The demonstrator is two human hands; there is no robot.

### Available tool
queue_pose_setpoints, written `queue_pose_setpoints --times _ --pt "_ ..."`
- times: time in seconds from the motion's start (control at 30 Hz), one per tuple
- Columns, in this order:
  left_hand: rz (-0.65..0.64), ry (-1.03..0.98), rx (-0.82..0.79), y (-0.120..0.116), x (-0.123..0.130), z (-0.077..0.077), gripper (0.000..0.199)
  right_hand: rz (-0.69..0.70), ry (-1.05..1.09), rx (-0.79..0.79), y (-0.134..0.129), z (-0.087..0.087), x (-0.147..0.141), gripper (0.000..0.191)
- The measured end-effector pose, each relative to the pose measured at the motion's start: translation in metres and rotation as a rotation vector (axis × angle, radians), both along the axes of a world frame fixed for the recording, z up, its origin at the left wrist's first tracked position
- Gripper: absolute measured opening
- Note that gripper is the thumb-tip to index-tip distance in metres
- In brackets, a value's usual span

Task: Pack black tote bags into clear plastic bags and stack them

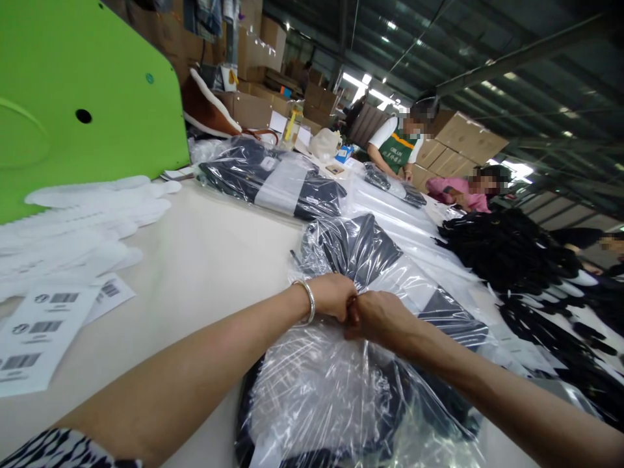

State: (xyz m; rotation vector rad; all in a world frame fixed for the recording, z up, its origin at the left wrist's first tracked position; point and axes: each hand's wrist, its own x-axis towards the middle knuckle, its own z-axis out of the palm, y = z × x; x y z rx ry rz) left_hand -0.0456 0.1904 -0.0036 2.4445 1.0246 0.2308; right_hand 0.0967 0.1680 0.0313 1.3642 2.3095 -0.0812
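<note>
My left hand point(332, 294), with a silver bangle at its wrist, is closed on clear plastic wrap. Touching it on the right, my right hand point(377, 315) is also closed on the plastic. Both hands are over the near clear plastic bag point(322, 396), which holds dark and pale items. Just beyond them lies a wrapped dark bundle point(370, 244) with a pale band. Farther back, another bagged dark bundle point(273, 179) with a white band rests on the table point(195, 253).
A green panel point(97, 97) rises at the left above white insole-shaped pieces point(82, 227) and barcode label sheets point(43, 328). Black items point(507, 253) are heaped at the right. A person in a green apron point(397, 146) and one in pink point(468, 192) are beyond.
</note>
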Motion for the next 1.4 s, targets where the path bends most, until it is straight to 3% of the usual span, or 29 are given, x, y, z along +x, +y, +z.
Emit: queue_pose_setpoints --times 0.17,0.37,0.47,0.6,0.7,0.8,0.87,0.93,1.03,1.17,1.33,1.4 --pt "-0.013 0.013 -0.027 0.001 -0.001 0.004 0.025 0.122 0.035 0.056 -0.003 0.004 0.003 0.019" --pt "0.005 -0.062 -0.115 0.005 -0.001 0.002 0.013 0.204 0.175 0.091 0.010 -0.002 0.031 0.048" --pt "0.042 -0.077 -0.189 0.003 -0.001 0.004 0.011 0.155 0.244 0.159 0.028 -0.003 0.061 0.058" --pt "0.090 -0.145 -0.295 0.000 -0.003 0.007 0.012 -0.049 0.385 0.314 0.038 0.000 0.090 0.068" --pt "0.097 -0.191 -0.373 0.001 -0.005 0.007 0.012 -0.057 0.556 0.368 0.022 -0.006 0.075 0.083" --pt "0.168 -0.340 -0.473 0.004 -0.006 0.004 0.017 0.039 0.600 0.368 0.002 -0.027 0.041 0.080" --pt "0.285 -0.484 -0.514 0.006 -0.010 0.002 0.018 0.056 0.562 0.367 -0.004 -0.045 0.025 0.079" --pt "0.480 -0.661 -0.497 0.003 -0.017 0.005 0.019 0.075 0.501 0.390 -0.005 -0.060 0.017 0.080" --pt "0.704 -0.918 -0.389 -0.012 -0.036 0.015 0.013 0.094 0.451 0.449 -0.005 -0.071 0.018 0.080" --pt "0.697 -0.901 -0.341 -0.051 -0.067 0.025 0.016 0.075 0.482 0.434 0.000 -0.067 0.024 0.080" --pt "0.791 -0.758 -0.270 -0.111 -0.098 0.010 0.034 -0.089 0.666 0.089 0.027 -0.044 0.023 0.082" --pt "0.860 -0.732 -0.259 -0.133 -0.106 0.003 0.038 -0.191 0.758 0.113 0.030 -0.042 0.016 0.083"
